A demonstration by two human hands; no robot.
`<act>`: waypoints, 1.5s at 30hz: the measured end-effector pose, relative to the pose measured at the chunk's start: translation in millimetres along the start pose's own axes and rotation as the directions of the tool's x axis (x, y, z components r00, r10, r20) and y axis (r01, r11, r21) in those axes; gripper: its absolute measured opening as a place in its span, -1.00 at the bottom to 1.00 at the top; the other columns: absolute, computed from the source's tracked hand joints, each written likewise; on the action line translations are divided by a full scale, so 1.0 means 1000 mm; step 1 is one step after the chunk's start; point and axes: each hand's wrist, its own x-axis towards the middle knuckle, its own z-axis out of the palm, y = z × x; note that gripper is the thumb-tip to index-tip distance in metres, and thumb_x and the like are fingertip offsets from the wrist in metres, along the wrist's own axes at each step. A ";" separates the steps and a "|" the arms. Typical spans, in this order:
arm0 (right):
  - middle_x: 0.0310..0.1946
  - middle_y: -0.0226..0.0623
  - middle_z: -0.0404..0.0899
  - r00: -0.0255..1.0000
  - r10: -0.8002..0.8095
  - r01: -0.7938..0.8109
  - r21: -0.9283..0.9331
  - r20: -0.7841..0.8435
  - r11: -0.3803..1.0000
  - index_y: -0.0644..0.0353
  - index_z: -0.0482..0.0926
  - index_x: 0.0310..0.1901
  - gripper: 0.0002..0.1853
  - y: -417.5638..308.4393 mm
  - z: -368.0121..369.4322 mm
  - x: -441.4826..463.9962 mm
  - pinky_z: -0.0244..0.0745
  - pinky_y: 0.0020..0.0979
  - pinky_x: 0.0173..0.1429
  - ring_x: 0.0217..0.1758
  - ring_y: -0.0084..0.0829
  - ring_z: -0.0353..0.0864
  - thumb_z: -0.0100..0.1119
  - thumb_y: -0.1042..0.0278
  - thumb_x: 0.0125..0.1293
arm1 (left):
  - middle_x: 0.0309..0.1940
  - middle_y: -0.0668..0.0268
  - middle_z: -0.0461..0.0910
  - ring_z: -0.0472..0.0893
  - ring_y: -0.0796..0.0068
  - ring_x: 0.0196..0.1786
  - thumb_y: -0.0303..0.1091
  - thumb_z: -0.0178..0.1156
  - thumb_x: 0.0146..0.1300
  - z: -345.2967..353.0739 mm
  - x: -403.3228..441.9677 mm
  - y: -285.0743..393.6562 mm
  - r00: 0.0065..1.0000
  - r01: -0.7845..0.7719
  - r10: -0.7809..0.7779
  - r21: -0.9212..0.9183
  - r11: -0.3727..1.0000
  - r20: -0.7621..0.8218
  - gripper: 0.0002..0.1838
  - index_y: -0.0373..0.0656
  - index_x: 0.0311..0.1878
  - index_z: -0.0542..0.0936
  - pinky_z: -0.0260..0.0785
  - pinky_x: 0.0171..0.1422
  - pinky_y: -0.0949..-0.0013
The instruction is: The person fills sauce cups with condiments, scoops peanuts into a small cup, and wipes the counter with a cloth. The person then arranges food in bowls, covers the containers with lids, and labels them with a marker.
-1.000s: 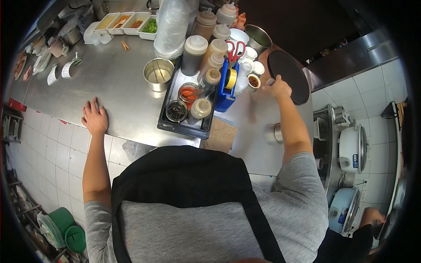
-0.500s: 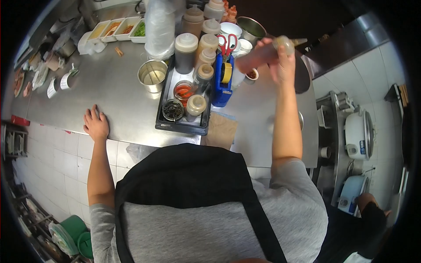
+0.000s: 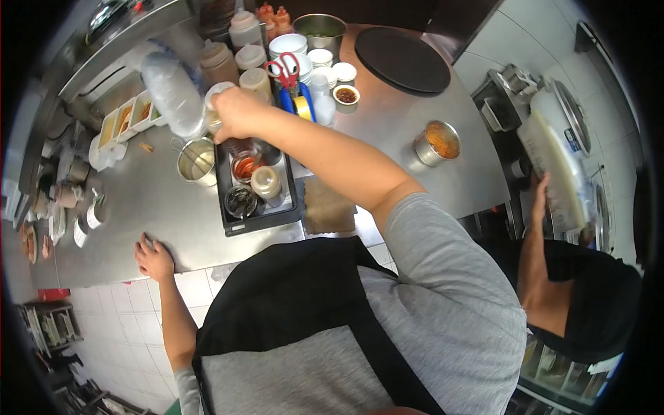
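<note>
My left hand [image 3: 153,258] lies on the steel counter [image 3: 131,214] near its front edge, fingers apart and holding nothing. Over the back left of the black tray [image 3: 263,223], my right hand [image 3: 238,114] has its fingers closed around the top of a squeeze bottle [image 3: 213,119], whose lower part is hard to see. In the tray's front stand a jar of red sauce [image 3: 245,166], a jar of dark contents [image 3: 241,200] and a pale-capped bottle [image 3: 266,182]. A metal pot with a whisk [image 3: 198,162] is just left of the tray. Red-handled scissors [image 3: 283,69] stand behind my right forearm.
A co-worker [image 3: 595,297] at the right holds a large pale container [image 3: 553,169] near the rice cookers. On the counter's right are a pot of orange contents [image 3: 438,143], a round black board [image 3: 403,60] and a small sauce cup [image 3: 346,95]. A brown cloth [image 3: 328,206] lies beside the tray.
My right hand has swung left from the counter's right side to the tray, with a bottle. The view has turned right. The co-worker has come further into view with a container. My left hand stays down.
</note>
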 end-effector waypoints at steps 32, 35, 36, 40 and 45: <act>0.53 -0.20 -0.24 0.465 0.878 -0.874 -0.218 -0.112 0.435 -0.31 -0.07 0.49 -0.36 0.297 0.075 -0.225 -0.32 0.15 0.50 0.58 -0.07 -0.27 -0.33 -0.18 0.41 | 0.44 0.23 0.12 0.06 0.20 0.49 -0.05 -0.12 0.36 -0.002 -0.006 0.001 1.000 0.004 -0.004 0.022 1.000 -0.005 -0.48 0.26 0.39 0.24 -0.14 0.44 -0.14; 0.54 -0.21 -0.30 0.424 0.904 -0.897 -0.168 -0.058 0.409 -0.34 -0.05 0.48 -0.35 0.319 0.072 -0.176 -0.35 0.21 0.48 0.59 -0.08 -0.32 -0.31 -0.21 0.39 | 0.44 0.24 0.13 0.05 0.21 0.49 -0.05 -0.12 0.36 -0.004 -0.004 0.003 1.000 0.015 -0.015 0.045 0.999 -0.008 -0.48 0.25 0.39 0.23 -0.12 0.43 -0.14; 0.54 -0.22 -0.31 0.448 0.893 -0.878 -0.206 -0.037 0.432 -0.36 -0.04 0.48 -0.35 0.321 0.074 -0.164 -0.35 0.22 0.48 0.59 -0.09 -0.33 -0.32 -0.23 0.39 | 0.43 0.24 0.13 0.05 0.22 0.49 -0.06 -0.12 0.36 -0.005 -0.004 0.003 1.000 0.010 -0.010 0.058 0.998 -0.002 -0.48 0.24 0.39 0.23 -0.12 0.43 -0.14; 0.54 -0.21 -0.25 0.586 0.804 -0.769 -0.382 -0.101 0.513 -0.30 -0.08 0.49 -0.33 0.346 0.099 -0.157 -0.36 0.19 0.49 0.59 -0.10 -0.29 -0.40 -0.25 0.39 | 0.43 0.25 0.13 0.05 0.25 0.49 -0.06 -0.13 0.36 -0.004 -0.003 0.002 1.000 0.008 -0.008 0.052 0.999 -0.005 -0.48 0.24 0.39 0.23 -0.11 0.43 -0.14; 0.54 -0.20 -0.25 0.606 0.790 -0.767 -0.334 -0.095 0.547 -0.29 -0.12 0.50 -0.33 0.270 0.091 -0.179 -0.36 0.13 0.51 0.58 -0.08 -0.27 -0.38 -0.21 0.41 | 0.42 0.26 0.15 0.08 0.28 0.48 -0.03 -0.14 0.37 0.004 -0.002 -0.005 1.000 -0.010 0.011 0.070 0.997 -0.013 -0.48 0.25 0.39 0.23 -0.09 0.42 -0.14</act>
